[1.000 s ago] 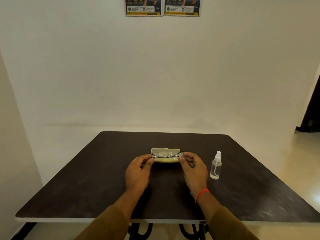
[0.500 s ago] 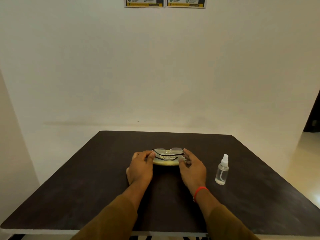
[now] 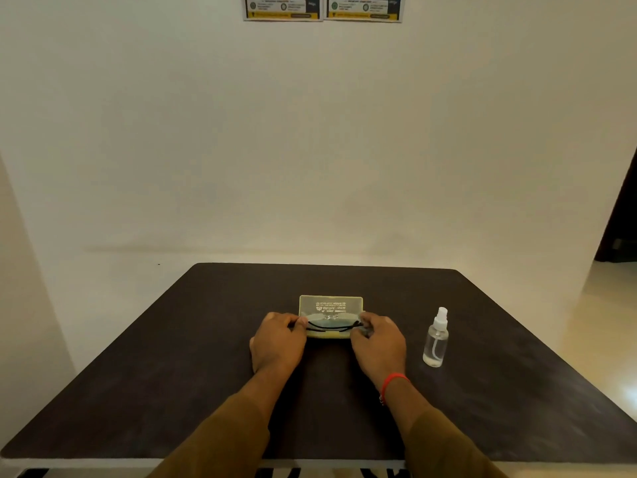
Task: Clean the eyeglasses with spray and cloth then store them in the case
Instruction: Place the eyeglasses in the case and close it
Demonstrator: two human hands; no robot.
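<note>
A pale yellow-green eyeglass case [image 3: 331, 304] lies open in the middle of the dark table [image 3: 172, 374], its lid up with printed text inside. The folded eyeglasses [image 3: 331, 325], thin and dark-framed, rest in the case's lower half. My left hand [image 3: 277, 341] pinches the left end of the glasses and my right hand [image 3: 377, 341], with a red thread at the wrist, pinches the right end. A small clear spray bottle [image 3: 436, 339] with a white nozzle stands upright to the right of my right hand. I see no cloth.
The table stands against a plain white wall with two posters [image 3: 322, 6] at the top. A dark doorway [image 3: 620, 215] opens at the far right. Dark table legs show below the near edge.
The glasses have gone from held above the case down into its lower half. Both hands stay on the ends of the glasses. The case lid now stands up in plain view.
</note>
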